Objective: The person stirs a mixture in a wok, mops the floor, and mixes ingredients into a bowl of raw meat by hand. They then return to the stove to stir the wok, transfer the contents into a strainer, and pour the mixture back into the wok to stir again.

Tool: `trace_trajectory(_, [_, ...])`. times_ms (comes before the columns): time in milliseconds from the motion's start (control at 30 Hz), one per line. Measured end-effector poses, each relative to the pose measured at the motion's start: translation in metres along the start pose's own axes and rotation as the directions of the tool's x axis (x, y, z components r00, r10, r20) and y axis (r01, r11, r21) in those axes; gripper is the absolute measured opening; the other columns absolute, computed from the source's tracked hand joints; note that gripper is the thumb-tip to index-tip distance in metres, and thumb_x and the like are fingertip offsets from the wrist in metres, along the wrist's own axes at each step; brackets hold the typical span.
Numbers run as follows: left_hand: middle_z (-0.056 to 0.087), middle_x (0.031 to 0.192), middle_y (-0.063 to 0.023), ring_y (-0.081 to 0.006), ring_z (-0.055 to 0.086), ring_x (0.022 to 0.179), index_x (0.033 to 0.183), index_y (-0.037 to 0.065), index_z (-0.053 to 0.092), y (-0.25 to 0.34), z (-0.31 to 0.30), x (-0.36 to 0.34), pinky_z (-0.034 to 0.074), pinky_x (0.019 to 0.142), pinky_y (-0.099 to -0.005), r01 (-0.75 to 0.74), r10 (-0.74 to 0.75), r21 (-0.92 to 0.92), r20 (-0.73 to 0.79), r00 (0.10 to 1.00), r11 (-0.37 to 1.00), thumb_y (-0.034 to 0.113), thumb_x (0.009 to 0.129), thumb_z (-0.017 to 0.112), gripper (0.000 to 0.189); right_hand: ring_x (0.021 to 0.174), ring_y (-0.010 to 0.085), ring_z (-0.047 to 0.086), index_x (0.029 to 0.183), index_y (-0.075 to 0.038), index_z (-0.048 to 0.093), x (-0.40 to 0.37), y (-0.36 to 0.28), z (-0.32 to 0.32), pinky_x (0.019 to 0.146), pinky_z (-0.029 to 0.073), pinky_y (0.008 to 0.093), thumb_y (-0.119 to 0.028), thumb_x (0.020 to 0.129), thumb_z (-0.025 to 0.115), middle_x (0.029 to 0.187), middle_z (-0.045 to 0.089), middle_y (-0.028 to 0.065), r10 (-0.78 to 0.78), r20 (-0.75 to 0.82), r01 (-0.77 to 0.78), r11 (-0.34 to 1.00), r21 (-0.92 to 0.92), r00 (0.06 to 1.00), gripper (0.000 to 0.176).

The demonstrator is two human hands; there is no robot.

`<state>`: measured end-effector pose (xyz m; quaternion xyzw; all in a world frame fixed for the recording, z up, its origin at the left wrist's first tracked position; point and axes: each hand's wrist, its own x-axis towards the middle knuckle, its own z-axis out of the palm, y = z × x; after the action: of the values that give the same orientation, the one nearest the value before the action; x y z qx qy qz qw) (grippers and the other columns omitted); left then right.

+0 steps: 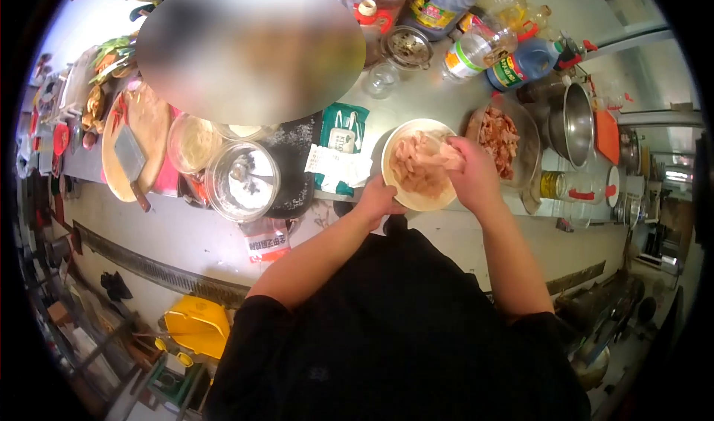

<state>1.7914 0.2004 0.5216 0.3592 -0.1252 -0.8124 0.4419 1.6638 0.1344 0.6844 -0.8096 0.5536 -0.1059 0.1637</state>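
Note:
A white bowl [389, 169] of pale raw meat pieces [420, 169] stands near the counter's front edge. My left hand [378, 200] is closed on the bowl's lower left rim. Over the bowl's right side, my right hand [471, 169] is closed around some of the meat, its fingertips among the pieces. Right of it lies a clear tray [526, 149] with darker red meat [498, 138]. Left of the bowl are a green packet [346, 127] and a white paper [336, 166].
Farther left are a tub of white powder [249, 187], another tub [195, 144], and a round cutting board [152, 123] with a cleaver [129, 153]. Bottles [472, 55] and a strainer [407, 47] stand behind; metal bowls [576, 127] at right. A blurred oval hides the back left.

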Motion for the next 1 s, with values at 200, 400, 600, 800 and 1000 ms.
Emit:
trace_trajectory(200, [0.057,0.112,-0.0152,-0.0284,0.064,0.093,0.125,0.002,0.043,-0.017,-0.010,0.006,0.057,0.071,-0.0353,0.059,-0.059,0.001,0.020,0.998,0.998,0.003,0.087,0.047,0.039,0.101,0.0321,0.056,0.108,-0.003,0.058,-0.016,0.039,0.046,0.086,0.046,0.0351,-0.003,0.072,0.062,0.110,0.059,0.0146,-0.045,-0.166,0.055,0.997,0.058,0.985,0.036])
trace_trajectory(400, [0.061,0.101,-0.0152,-0.0277,0.065,0.081,0.123,0.002,0.044,-0.042,-0.012,-0.015,0.055,0.064,-0.0323,0.140,-0.131,0.165,-0.065,0.989,0.976,0.010,0.088,0.047,0.036,0.095,0.0250,0.059,0.111,-0.002,0.058,-0.047,0.063,0.027,0.082,0.050,0.0339,-0.007,0.082,0.057,0.105,0.060,0.0152,0.218,-0.137,-0.174,0.945,0.276,0.966,0.029])
trace_trajectory(600, [0.060,0.093,-0.0135,-0.0250,0.065,0.072,0.108,0.000,0.050,-0.104,0.029,-0.023,0.054,0.059,-0.0308,0.209,-0.179,0.306,-0.125,0.976,0.929,0.011,0.084,0.053,0.028,0.078,0.0189,0.064,0.099,-0.002,0.060,-0.128,0.113,-0.020,0.067,0.052,0.0297,-0.015,0.092,0.052,0.088,0.065,0.0101,0.385,0.276,-0.181,-0.265,0.947,0.881,0.017])
trace_trajectory(800, [0.061,0.084,-0.0124,-0.0242,0.063,0.071,0.097,-0.001,0.053,-0.196,0.058,0.001,0.053,0.062,-0.0319,0.142,-0.151,0.635,-0.040,0.988,0.760,0.014,0.086,0.055,0.019,0.068,0.0167,0.063,0.096,-0.004,0.060,-0.318,0.179,-0.042,0.058,0.050,0.0274,-0.016,0.092,0.052,0.078,0.064,0.0077,0.571,0.199,-0.139,-0.148,0.979,0.796,0.015])
trace_trajectory(1000, [0.051,0.065,-0.0036,-0.0156,0.052,0.051,0.076,0.012,0.050,-0.293,0.055,0.035,0.044,0.044,-0.0276,0.055,-0.213,0.901,0.042,0.976,0.430,0.020,0.087,0.053,0.014,0.061,0.0166,0.057,0.087,-0.005,0.058,-0.584,0.244,-0.034,0.053,0.044,0.0280,-0.025,0.090,0.055,0.073,0.059,0.0064,0.904,0.160,0.116,-0.222,0.968,0.396,0.021])
